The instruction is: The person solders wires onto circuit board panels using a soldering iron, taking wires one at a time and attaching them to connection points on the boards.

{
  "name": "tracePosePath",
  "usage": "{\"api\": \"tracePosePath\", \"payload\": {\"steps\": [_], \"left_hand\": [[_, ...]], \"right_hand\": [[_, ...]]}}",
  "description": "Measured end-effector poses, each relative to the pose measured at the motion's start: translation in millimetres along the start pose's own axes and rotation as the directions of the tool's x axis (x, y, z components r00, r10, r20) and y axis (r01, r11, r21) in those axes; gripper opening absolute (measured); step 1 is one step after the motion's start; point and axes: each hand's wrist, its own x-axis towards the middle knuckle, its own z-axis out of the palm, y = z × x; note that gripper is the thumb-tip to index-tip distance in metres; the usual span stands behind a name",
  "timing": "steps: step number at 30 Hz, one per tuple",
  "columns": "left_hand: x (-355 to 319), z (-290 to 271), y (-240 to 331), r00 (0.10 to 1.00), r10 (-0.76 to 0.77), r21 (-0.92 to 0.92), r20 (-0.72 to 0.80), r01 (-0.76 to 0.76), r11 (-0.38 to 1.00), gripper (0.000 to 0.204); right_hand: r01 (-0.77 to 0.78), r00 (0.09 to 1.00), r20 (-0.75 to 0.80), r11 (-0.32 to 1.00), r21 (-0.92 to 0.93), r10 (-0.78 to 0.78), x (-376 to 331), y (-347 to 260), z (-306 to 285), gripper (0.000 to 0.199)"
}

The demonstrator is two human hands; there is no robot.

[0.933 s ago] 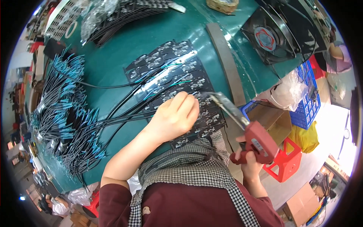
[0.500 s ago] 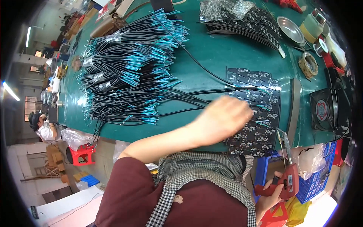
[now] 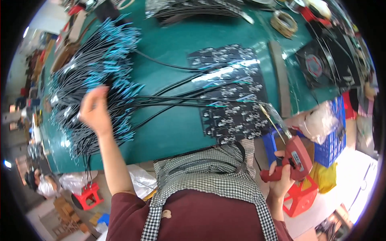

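Observation:
My left hand (image 3: pixel 95 112) is over the bundles of black cables (image 3: pixel 80 86) with blue wire ends, on the left of the table. Its thumb and fingers are apart, and no cable shows between them. In my right hand (image 3: pixel 282 178) is a red soldering gun (image 3: pixel 299 160), gripped by its handle. The gun's thin metal tip points up at the right edge of a sheet of black circuit boards (image 3: pixel 233 124). Several black cables run from the bundles across to these boards, their thin coloured wire ends lying on them.
A flat grey bar (image 3: pixel 280 78) lies right of the boards, and a black fan (image 3: pixel 317 66) stands beyond it. Stacked black boards (image 3: pixel 197 12) and a tape roll (image 3: pixel 284 23) sit at the back. Below the table's right end is a blue crate (image 3: pixel 331 140).
My left hand has gone from above the circuit boards leftward to the cable bundles. The soldering gun has come up closer to the boards' edge. The whole view has shifted.

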Motion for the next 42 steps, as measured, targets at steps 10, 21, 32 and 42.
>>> {"api": "tracePosePath", "payload": {"steps": [10,21,32,42], "left_hand": [[46,-15,150,0.951,0.291,-0.171,-0.099,-0.305,0.937,0.011],[-83,94,162,0.404,-0.009,-0.101,0.915,0.250,0.963,0.008],[-104,93,136,0.449,0.690,-0.384,0.568,-0.597,0.704,0.029],[-111,96,134,0.446,0.712,-0.367,0.542,-0.636,0.678,0.033]], "right_hand": [[0.016,0.998,0.067,1.000,0.016,-0.018,-2,-3,-5,0.051],[-0.216,0.966,0.149,0.976,0.021,0.211,-15,-3,-24,0.066],[-0.370,0.884,0.298,0.929,-0.023,0.360,-17,-1,-24,0.068],[-0.356,0.878,0.326,0.933,-0.049,0.351,-15,1,-21,0.064]]}}
